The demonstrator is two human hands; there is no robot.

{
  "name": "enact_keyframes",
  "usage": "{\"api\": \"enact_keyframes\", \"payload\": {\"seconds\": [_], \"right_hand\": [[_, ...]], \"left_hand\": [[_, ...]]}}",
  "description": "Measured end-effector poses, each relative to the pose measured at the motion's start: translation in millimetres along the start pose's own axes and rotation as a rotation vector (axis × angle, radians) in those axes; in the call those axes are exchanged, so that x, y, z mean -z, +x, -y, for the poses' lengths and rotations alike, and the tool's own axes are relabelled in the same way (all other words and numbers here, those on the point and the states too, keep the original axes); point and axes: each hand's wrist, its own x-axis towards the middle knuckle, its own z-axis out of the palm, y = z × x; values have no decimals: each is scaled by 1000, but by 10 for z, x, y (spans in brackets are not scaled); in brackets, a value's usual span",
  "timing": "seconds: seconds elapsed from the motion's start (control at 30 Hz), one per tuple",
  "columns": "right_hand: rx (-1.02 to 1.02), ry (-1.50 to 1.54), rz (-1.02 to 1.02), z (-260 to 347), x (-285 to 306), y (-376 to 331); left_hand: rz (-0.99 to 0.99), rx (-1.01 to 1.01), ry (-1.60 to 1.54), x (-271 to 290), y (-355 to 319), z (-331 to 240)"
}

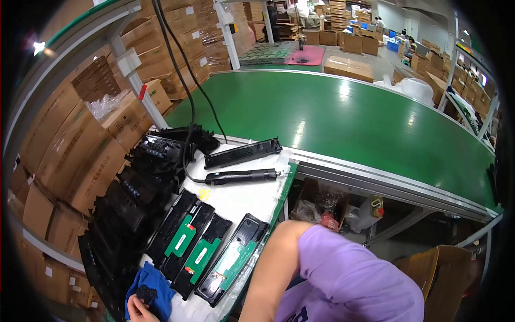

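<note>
My left hand (139,309) is at the lower left edge, fingers closed together at a cluster of small black pieces (147,293) on a blue cloth or bag (161,284). What the fingertips pinch is too small to make out. My right forearm (271,273) bends down out of the picture, its hand hidden below the edge. Between them lie three long black plastic housings with green circuit boards: a left one (170,228), a middle one (202,257) and a right one (236,260). Beyond them, a black electric screwdriver (241,176) lies on the white-covered bench (241,199).
Another black housing (244,153) lies behind the screwdriver, whose cable (188,91) hangs from above. Black plastic parts (129,198) are stacked along the bench's left side. A green conveyor belt (322,112) runs beyond. Cardboard boxes (70,145) stand at left; an open carton (437,273) at lower right.
</note>
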Motion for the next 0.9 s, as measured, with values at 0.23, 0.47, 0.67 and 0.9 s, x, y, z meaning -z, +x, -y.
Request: {"api": "enact_keyframes", "payload": {"seconds": [0.23, 0.47, 0.67, 0.9], "right_hand": [[-72, -399, -118, -456, 1481, 232], [-863, -1225, 153, -1292, 2267, -357], [-840, -1157, 153, -1404, 2370, -327], [-746, -1133, 177, -1481, 2474, -258]], "left_hand": [[-52, 414, -815, 118, 94, 160], [146, 772, -1572, 168, 250, 338], [364, 811, -1497, 69, 286, 133], [511, 923, -1360, -288, 217, 69]]}}
